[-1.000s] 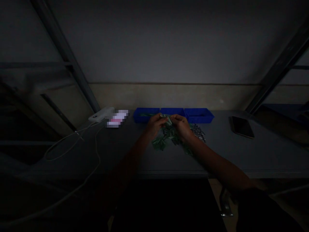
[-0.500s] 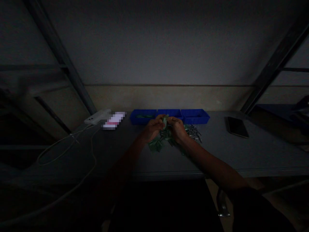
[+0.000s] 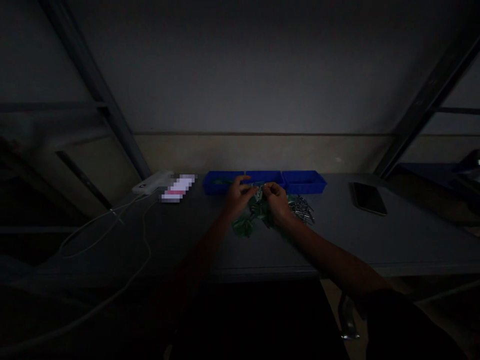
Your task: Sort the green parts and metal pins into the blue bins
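My left hand (image 3: 238,199) is at the green plastic bag (image 3: 258,195), its thumb on the bag's left side and its index finger raised apart. From the right, my right hand (image 3: 276,201) pinches the same small bag with fingertips together. Whatever the bag contains is too dark to make out. Below the hands lie more crumpled green plastic bags (image 3: 243,226), partly hidden by the right wrist. A loose pile of thin metal screw-like pieces (image 3: 302,210) lies just right of my right hand.
Three blue bins (image 3: 304,183) stand in a row behind my hands; the left one holds something green. A dark phone (image 3: 369,198) lies right on the grey table (image 3: 337,240). Left are a lit, blurred-out screen (image 3: 177,189), a white device (image 3: 153,183) and a cable (image 3: 147,245).
My left hand has loosened and shifted slightly left, its index finger lifting off the bag. The right hand stays pinched on the bag in nearly the same place.
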Demonstrator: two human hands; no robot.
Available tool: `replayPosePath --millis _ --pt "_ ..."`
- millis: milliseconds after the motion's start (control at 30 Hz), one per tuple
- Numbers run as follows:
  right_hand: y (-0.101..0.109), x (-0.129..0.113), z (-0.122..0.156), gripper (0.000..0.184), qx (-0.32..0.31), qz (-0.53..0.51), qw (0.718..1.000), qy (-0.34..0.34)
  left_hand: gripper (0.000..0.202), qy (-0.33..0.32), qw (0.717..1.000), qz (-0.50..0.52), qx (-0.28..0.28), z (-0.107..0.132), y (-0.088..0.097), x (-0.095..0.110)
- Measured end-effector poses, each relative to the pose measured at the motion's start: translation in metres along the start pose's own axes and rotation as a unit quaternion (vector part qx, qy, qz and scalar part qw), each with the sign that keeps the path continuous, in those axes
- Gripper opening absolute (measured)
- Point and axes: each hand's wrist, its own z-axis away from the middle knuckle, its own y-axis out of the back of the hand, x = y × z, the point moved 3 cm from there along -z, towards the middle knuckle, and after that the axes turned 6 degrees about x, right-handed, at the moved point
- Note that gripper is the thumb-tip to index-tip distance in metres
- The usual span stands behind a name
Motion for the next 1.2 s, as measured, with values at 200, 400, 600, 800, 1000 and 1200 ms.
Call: replayPosePath --millis 200,400,600,800,1000,1200 --pt "-0.001 -0.002 0.002 0.023 0.0 0.002 1.0 0.02 0.028 0.028 0.999 0.019 -0.005 -0.003 0.0 0.0" --pt "-0.004 -0.004 0.007 0.024 0.014 -0.009 0.999 0.028 0.033 0.086 0.989 0.124 0.0 -0.002 -0.007 -0.014" --pt "-0.008 -0.006 0.012 0.022 0.022 -0.019 1.0 0.011 0.037 0.037 0.997 0.061 0.014 0.005 -0.006 -0.003" --pt "-0.004 -0.005 0.009 0.018 0.031 -0.056 0.998 0.007 0.02 -0.105 0.994 0.007 -0.031 0.016 -0.012 0.024" --pt "-0.007 0.001 0.011 0.016 0.022 -0.041 0.998 0.037 0.014 -0.173 0.983 -0.034 -0.059 0.021 -0.014 0.026" --pt "-0.003 0.003 0.007 0.019 0.057 -0.002 0.998 0.001 0.018 -0.142 0.988 -0.062 0.026 0.019 -0.015 0.019"
